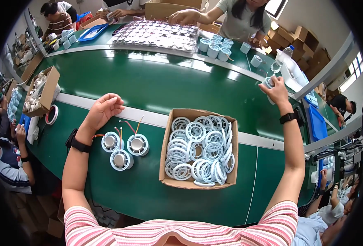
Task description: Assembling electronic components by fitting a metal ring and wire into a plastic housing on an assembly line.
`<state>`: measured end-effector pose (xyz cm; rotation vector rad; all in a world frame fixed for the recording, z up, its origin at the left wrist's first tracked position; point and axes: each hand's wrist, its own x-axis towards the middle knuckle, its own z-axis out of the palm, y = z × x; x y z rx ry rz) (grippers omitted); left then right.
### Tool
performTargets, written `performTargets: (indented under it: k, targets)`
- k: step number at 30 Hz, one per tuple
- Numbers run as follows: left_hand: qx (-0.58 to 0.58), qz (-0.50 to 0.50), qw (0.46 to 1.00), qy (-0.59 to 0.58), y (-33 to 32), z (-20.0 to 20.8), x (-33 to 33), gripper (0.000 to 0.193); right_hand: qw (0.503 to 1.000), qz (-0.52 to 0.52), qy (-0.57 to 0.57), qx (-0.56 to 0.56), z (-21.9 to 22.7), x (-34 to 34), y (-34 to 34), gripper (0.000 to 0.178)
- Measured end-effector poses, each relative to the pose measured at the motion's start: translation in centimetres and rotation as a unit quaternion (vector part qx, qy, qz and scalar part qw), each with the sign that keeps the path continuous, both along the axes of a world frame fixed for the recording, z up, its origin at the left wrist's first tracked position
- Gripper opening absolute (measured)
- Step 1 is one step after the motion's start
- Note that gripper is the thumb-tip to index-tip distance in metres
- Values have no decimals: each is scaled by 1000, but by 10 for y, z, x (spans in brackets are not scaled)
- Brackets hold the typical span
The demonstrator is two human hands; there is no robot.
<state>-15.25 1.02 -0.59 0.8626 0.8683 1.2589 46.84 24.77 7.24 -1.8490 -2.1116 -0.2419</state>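
Observation:
My right hand (277, 91) reaches to the far right, fingers closed round a light blue cylindrical housing (266, 85). My left hand (104, 110) hovers above the pale strip along the belt, fingers loosely bent and nothing visible in them. Close to the left wrist stand three light blue round motor units, among them a right one (138, 144) and a front one (121, 160), with silver centres and thin coloured wires. Between my arms sits a cardboard box (163, 164) heaped with light blue slotted plastic rings (195, 131).
Beyond the green conveyor belt (148, 78), a person handles a tray of small parts (154, 36), beside several light blue cups (213, 50). A carton of white parts (49, 89) and a tape roll (51, 115) lie at left. A clear bottle (287, 52) stands far right.

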Motion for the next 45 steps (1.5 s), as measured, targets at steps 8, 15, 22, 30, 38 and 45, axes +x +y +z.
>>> performTargets:
  k: [8, 15, 22, 30, 38, 45]
  targets:
    - [29, -228, 973, -2, -13, 20, 19, 38, 914, 364, 136, 121, 89, -162, -117, 53]
    - [29, -273, 962, 5, -13, 13, 3, 41, 908, 412, 71, -39, 52, -339, -204, 64]
    - [45, -60, 996, -46, 8, -4, -27, 39, 888, 429, 44, -162, -8, -400, -209, 77]
    - [62, -27, 997, 35, -1, 18, -28, 33, 845, 476, 41, -241, -1, -373, -250, 74]
    - [271, -45, 671, 688, -114, 126, 64, 32, 898, 412, 97, -122, 45, -254, -269, 22]
    - [322, -79, 518, 789, -163, 94, 109, 59, 926, 365, 22, -98, 23, -183, -275, 8]
